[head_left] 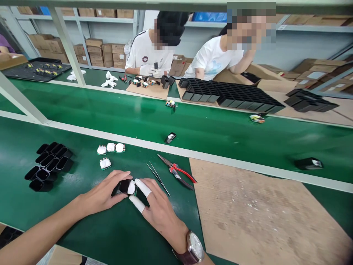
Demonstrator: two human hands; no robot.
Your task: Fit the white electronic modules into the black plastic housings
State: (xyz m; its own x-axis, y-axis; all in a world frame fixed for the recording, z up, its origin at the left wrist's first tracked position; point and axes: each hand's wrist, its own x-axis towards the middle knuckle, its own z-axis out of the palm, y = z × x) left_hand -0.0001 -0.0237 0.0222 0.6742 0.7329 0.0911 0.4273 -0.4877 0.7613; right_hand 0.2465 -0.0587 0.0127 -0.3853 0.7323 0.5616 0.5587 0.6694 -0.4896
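My left hand is closed around a small black plastic case just above the green bench. In my right hand, the thumb and index finger, both in white finger cots, pinch a small circuit board with a white blob on it. The board sits at the open end of the case, partly inside; how deep I cannot tell. Several similar boards with white blobs lie beyond my left hand. To the left stands a cluster of open black cases.
Tweezers and red-handled long-nose pliers lie right of my hands, beside a stained cardboard sheet. A white rail separates the bench from a green conveyor carrying cases and boards. Two people in white shirts sit across.
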